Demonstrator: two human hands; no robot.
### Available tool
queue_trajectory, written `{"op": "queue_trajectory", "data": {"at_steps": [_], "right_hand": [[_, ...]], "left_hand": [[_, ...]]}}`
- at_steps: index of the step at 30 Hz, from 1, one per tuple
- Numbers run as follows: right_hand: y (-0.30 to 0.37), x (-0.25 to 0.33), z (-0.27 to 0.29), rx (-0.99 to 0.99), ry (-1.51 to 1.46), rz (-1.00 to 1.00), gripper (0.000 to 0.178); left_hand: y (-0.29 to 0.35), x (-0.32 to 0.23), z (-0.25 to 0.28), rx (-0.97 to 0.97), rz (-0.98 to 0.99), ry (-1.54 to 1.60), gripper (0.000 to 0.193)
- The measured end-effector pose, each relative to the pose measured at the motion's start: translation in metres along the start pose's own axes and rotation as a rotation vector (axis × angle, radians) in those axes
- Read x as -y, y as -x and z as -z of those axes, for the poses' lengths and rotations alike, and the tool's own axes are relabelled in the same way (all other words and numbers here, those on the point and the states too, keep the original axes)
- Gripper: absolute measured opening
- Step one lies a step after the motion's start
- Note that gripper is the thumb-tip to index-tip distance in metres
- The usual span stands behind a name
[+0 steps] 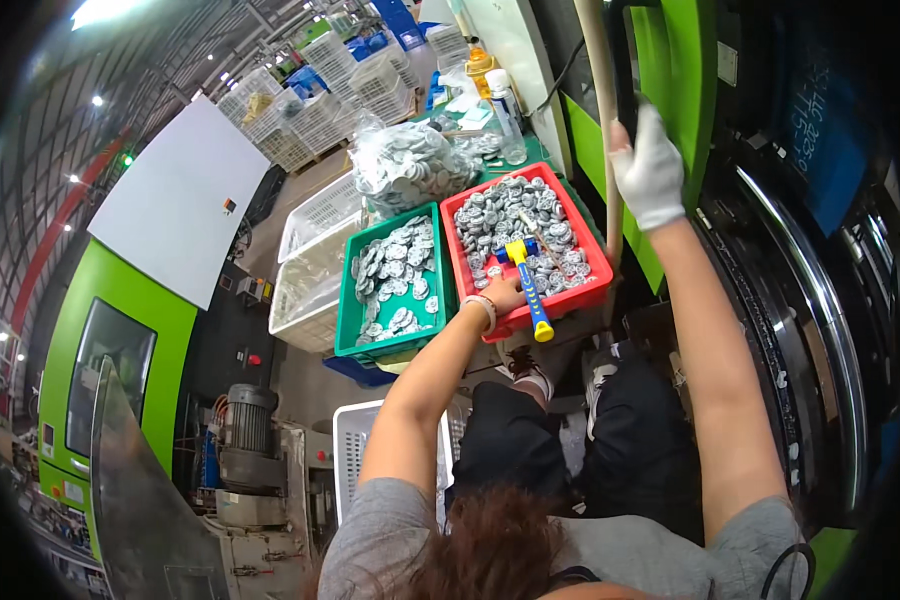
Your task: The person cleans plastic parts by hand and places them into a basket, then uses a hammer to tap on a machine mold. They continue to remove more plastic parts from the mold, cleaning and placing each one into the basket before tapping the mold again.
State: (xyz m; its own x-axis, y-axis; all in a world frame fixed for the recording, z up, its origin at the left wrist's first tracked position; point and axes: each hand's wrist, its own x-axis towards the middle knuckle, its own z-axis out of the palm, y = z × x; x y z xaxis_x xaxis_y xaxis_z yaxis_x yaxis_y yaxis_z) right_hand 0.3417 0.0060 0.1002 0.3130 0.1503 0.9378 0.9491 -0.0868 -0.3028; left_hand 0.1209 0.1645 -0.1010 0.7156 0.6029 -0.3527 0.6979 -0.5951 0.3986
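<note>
At the near edge of a red tray is my bare left hand, its fingers bent down among small round grey parts. The fingers look closed, but what lies between them is too small to make out. Beside that hand a mallet with a blue-and-yellow handle lies across the parts and the tray's rim. My right hand, in a white glove, is raised and wrapped around the black handle of a green machine door.
Left of the red tray stands a green tray with flatter grey discs. Behind it sits a clear bag full of parts. White crates stand further left. A spray can and an orange jug are at the back. Dark machinery borders my right.
</note>
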Motion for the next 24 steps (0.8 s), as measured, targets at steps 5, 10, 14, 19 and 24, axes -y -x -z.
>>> {"op": "queue_trajectory", "data": {"at_steps": [5,10,14,19,24], "right_hand": [[0.022,0.018,0.044,-0.193,-0.105,0.106,0.028],[0.027,0.01,0.039,-0.024,-0.14,0.021,0.04],[0.002,0.021,0.024,0.237,0.121,-0.218,0.038],[-0.027,0.025,0.017,0.519,0.19,-0.371,0.039],[-0.03,0.029,0.013,0.425,0.216,-0.281,0.033]], "left_hand": [[-0.012,0.043,-0.004,-0.098,-0.13,-0.003,0.038],[-0.003,0.023,-0.002,-0.063,-0.176,0.158,0.034],[0.004,0.013,-0.003,-0.045,-0.134,0.17,0.037],[-0.005,0.023,-0.009,0.043,-0.124,0.176,0.037],[-0.012,0.031,-0.003,-0.14,-0.022,0.068,0.038]]}}
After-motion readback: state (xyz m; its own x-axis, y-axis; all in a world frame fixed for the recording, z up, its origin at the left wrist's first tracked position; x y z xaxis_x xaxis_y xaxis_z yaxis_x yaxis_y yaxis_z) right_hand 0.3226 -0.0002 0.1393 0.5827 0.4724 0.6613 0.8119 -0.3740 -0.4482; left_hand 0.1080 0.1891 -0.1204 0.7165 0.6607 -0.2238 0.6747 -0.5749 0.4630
